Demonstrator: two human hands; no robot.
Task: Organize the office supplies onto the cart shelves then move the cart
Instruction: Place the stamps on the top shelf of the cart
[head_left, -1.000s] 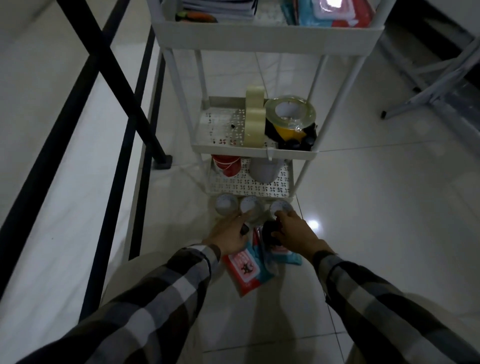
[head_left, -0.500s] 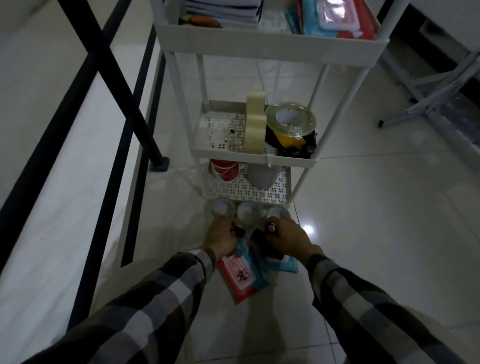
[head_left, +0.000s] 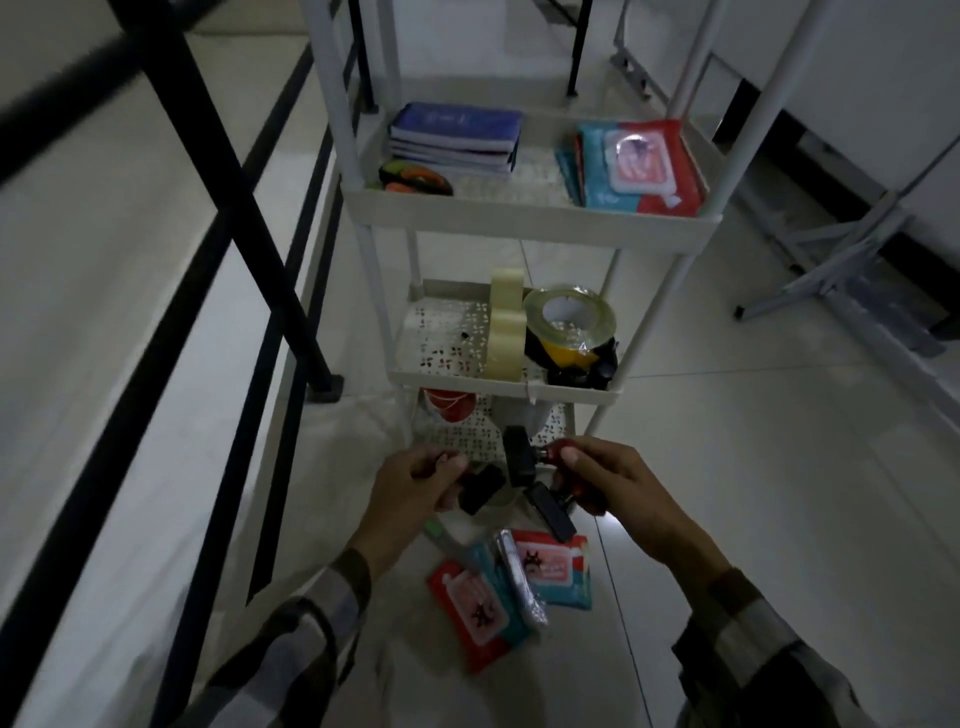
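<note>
1. On the pale tiled floor (head_left: 779, 467) stands the white three-tier plastic cart (head_left: 530, 218); black metal railing (head_left: 244, 218) just left of it.
2. Top shelf: stack of blue-covered notebooks (head_left: 457, 137) at left, red-and-teal wet-wipe packs (head_left: 641, 169) at right; middle shelf: clear and yellow tape rolls (head_left: 569, 325).
3. Floor near the cart's foot: two red-and-teal wipe packets (head_left: 478, 613) lying flat, below both hands.
4. Right hand (head_left: 618, 488): fingers curled round two red-handled black rubber stamps (head_left: 524, 462), one upright, one tilted down; held in front of the bottom shelf, above the floor.
5. Left hand (head_left: 410, 483): fingers curled, pinching a small black stamp block (head_left: 480, 491), close to the right hand's stamps; touching or apart, cannot tell.
</note>
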